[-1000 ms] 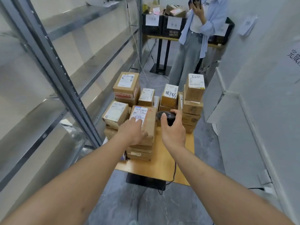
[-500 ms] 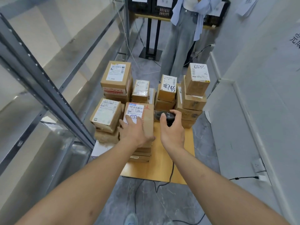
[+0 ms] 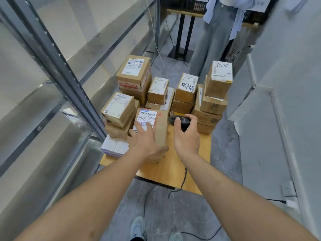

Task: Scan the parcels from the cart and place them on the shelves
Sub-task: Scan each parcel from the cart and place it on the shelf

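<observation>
Two hands work at the near edge of the wooden cart worktop. The left hand lies across the top of the brown cardboard parcel with the white barcode label, fingers spread over the label's near part and thumb wrapped round the near right corner, gripping it. The right hand curls round the black corded handheld scanner, just at three o'clock of that parcel.

To scan well, I judge the left fingers should slide off the label so the barcode lies bare, and the scanner's nose should swing toward nine o'clock onto it.

Around it, more brown parcels stand stacked from ten to two o'clock. The grey metal shelves run along at nine o'clock. A second person in grey trousers stands at twelve. The scanner's black cable trails off the worktop's near edge and could snag.
</observation>
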Demonstrator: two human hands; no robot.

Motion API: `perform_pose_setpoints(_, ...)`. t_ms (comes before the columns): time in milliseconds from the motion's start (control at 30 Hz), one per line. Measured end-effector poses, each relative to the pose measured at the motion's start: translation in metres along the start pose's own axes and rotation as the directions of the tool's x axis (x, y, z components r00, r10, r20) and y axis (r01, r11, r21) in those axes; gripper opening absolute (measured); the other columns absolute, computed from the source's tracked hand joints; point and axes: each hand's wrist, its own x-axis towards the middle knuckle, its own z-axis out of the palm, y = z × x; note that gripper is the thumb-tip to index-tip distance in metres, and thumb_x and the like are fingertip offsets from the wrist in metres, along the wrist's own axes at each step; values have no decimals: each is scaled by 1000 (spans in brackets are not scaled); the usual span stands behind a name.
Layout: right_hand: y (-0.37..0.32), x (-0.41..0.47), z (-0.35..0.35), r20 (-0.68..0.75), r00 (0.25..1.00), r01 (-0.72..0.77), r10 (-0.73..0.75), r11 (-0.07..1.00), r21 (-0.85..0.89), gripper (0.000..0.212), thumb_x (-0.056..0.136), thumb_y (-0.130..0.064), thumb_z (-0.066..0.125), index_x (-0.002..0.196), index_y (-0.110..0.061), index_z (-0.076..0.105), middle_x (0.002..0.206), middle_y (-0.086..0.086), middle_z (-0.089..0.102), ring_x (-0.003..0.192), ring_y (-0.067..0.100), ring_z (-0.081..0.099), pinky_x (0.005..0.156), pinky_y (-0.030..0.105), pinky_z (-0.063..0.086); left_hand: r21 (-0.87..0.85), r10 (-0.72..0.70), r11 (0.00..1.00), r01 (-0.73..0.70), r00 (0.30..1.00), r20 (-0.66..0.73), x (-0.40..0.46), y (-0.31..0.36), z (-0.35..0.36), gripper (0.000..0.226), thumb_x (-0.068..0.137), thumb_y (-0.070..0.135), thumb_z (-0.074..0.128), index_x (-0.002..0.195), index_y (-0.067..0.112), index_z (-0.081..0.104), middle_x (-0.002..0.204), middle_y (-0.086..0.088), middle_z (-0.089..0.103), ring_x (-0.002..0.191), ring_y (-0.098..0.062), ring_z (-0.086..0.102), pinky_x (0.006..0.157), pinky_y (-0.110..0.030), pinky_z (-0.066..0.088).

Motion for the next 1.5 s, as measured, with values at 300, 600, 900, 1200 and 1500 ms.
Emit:
perform_pose_setpoints(300,9,-16,-4,87,995,52,-53,999,9,34,105,-54,50,135,-39,45,109,-11,64,97,16,62,82,35,47,-194,-28,981,4,993,-119,-26,-17,27,94,91,74,59,159,21,21,161,-17,9,144,-43,25,112,-54,35)
perform_pose_setpoints(600,7,-30,2,108,992,62,-61,998,-9,33,105,-54,49,133,-38,44,108,-13,62,96,14,61,79,35,48,-681,-175,730,45,977,-123,-24,-63,30,55,100,42,66,145,20,43,134,-4,52,111,-31,61,87,-56,60)
perform_pose_setpoints(900,1,-41,20,64,997,47,-45,998,-35,34,105,-54,50,134,-38,45,109,-13,63,97,13,62,80,36,51,-880,-29,387,276,957,288,-10,-95,49,75,100,60,58,162,53,15,138,0,62,116,-27,62,106,-51,51)
perform_pose_setpoints(1200,-2,-54,30,-3,1000,11,-11,1000,7,28,104,-54,52,128,-41,45,110,-16,65,95,4,63,88,41,57,-930,194,326,168,951,240,-5,-99,50,79,106,44,58,153,71,0,143,18,58,117,-12,64,92,-40,52)
perform_pose_setpoints(1500,-27,-84,10,-89,996,36,-25,991,130,23,105,-50,51,123,-38,46,102,-18,64,92,4,64,81,35,54,-886,412,451,-109,906,98,-44,-99,32,83,110,35,52,155,65,-12,144,33,43,107,19,51,79,-10,50)
